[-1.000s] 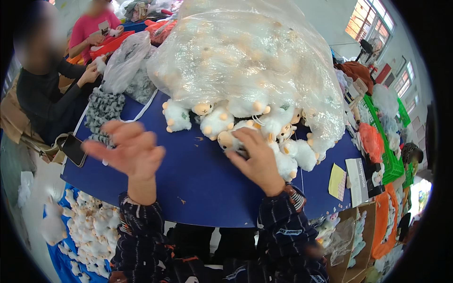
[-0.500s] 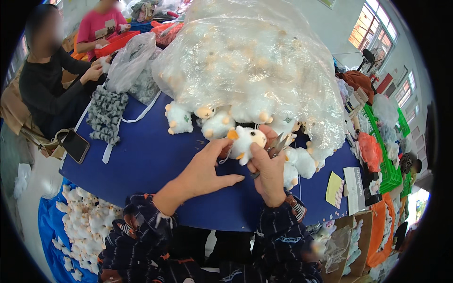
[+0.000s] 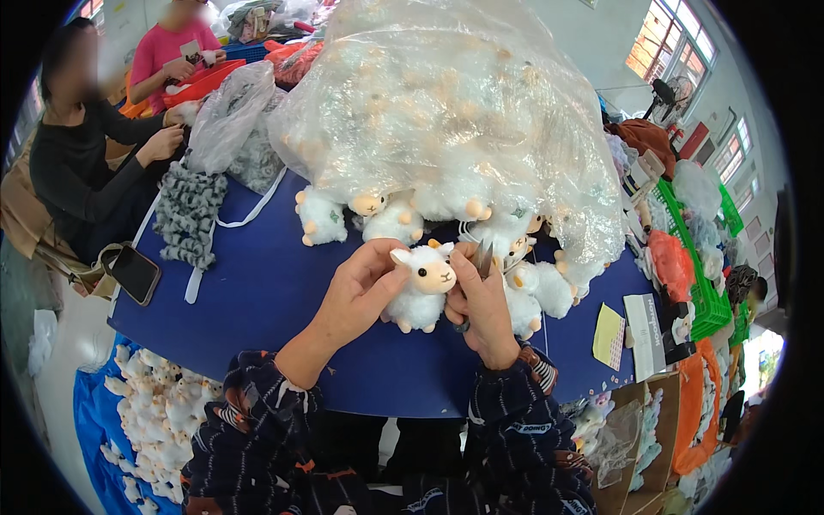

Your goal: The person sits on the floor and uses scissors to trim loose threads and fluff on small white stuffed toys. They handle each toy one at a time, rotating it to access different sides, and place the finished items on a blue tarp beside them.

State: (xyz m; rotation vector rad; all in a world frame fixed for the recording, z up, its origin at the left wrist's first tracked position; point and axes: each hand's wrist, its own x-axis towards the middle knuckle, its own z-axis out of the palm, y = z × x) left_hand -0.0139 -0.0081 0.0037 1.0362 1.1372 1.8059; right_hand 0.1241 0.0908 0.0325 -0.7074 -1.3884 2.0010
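Note:
A small white plush sheep (image 3: 415,300) with a peach muzzle faces me upright above the blue table (image 3: 378,369). My left hand (image 3: 343,300) pinches the side of its head by the ear. On its other side my right hand (image 3: 486,318) grips small metal snips (image 3: 486,257), blades pointing up, while its thumb and fingers also touch the sheep's head. Just beyond lie more plush sheep (image 3: 323,215), spilling from under a big clear plastic bag (image 3: 446,112) filled with the same toys.
Grey mottled fabric (image 3: 187,219) and a phone (image 3: 135,273) lie at the table's left. Yellow paper (image 3: 608,336) and a notebook box (image 3: 644,335) are at the right. Blue sheeting (image 3: 90,412) holds plush pieces on the floor. Two people (image 3: 81,163) work at the left.
The plush sheep has turned from lying sideways to upright, facing me. My left hand has moved from below it to its head. The snips stay in my right hand.

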